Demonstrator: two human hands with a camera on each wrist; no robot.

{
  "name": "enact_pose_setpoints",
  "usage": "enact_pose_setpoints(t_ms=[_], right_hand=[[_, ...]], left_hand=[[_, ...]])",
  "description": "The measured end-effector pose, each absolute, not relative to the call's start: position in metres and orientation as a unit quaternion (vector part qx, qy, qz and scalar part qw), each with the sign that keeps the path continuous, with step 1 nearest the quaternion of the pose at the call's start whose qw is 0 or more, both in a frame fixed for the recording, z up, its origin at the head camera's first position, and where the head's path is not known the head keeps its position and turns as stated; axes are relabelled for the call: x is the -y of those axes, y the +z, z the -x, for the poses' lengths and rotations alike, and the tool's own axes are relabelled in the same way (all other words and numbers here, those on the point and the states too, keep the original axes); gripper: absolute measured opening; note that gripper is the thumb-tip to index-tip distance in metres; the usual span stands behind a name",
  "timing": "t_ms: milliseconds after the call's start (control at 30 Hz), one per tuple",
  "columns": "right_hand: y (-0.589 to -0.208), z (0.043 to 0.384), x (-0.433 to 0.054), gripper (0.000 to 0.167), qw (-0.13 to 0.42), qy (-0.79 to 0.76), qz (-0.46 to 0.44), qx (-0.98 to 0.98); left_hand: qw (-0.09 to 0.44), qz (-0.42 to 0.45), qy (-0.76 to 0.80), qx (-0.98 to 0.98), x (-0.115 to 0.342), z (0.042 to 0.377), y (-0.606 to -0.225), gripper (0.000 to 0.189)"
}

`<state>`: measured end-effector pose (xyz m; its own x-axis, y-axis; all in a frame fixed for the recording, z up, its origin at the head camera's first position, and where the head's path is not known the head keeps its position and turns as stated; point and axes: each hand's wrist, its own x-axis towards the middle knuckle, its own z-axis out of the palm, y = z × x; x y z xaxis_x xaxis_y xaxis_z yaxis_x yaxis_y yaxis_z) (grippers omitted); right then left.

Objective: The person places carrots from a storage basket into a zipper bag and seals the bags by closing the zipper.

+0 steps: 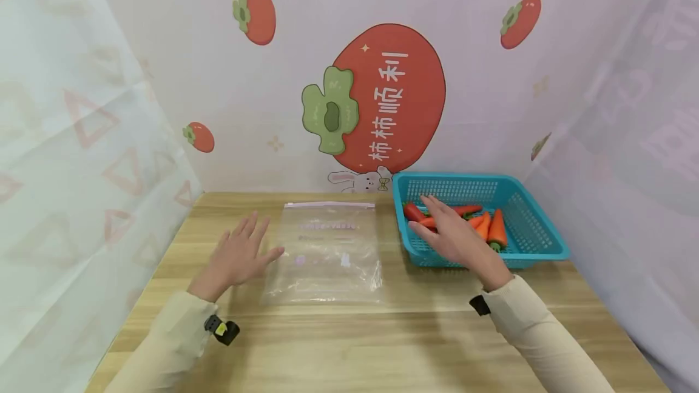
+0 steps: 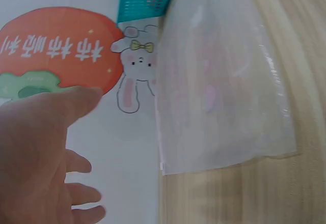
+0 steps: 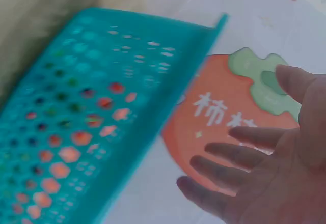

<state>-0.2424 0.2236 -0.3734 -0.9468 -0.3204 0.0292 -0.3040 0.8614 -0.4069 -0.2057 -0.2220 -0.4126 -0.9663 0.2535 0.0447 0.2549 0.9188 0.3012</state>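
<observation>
A clear zip bag (image 1: 327,253) lies flat on the wooden table, its pale slider strip along the far edge. My left hand (image 1: 237,256) is over the table just left of the bag, fingers spread and holding nothing; its thumb points toward the bag. In the left wrist view the bag (image 2: 224,91) shows beside that hand (image 2: 46,147). My right hand (image 1: 455,238) overlaps the near left part of a turquoise basket (image 1: 519,256), fingers extended and nothing held. Inside the basket are several orange carrots (image 1: 497,229) and red peppers (image 1: 413,212), partly hidden by the hand.
A white printed cloth (image 1: 246,90) with persimmon drawings stands behind the table, and similar cloth hangs at both sides. The wooden tabletop (image 1: 338,350) extends in front of the bag. Both wrists wear dark camera straps (image 1: 221,327) over cream sleeves.
</observation>
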Motion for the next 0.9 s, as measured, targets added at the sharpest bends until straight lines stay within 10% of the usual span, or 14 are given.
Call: enact_pose_setpoints(t_ms=[333,467,633,767,900], right_hand=[[-0.339,0.281,-0.178,0.034,0.024,-0.26,0.164,-0.951],[-0.339,0.301,-0.155,0.048,0.047,-0.285,0.153,-0.945],[-0.344,0.325,-0.13,0.028,0.086,-0.303,0.118,-0.942],[-0.353,0.338,-0.111,0.067,0.091,-0.292,0.099,-0.947],[-0.365,0.345,-0.094,0.071,0.097,-0.284,0.075,-0.951]], left_hand=[[-0.119,0.099,-0.328,0.932,0.238,0.253,-0.393,0.085],[-0.135,0.066,-0.373,0.916,0.241,0.269,-0.388,0.081],[-0.122,0.04,-0.38,0.916,0.241,0.291,-0.39,0.043],[-0.121,0.02,-0.382,0.916,0.239,0.31,-0.399,0.049],[-0.132,0.008,-0.358,0.924,0.236,0.322,-0.409,0.052]])
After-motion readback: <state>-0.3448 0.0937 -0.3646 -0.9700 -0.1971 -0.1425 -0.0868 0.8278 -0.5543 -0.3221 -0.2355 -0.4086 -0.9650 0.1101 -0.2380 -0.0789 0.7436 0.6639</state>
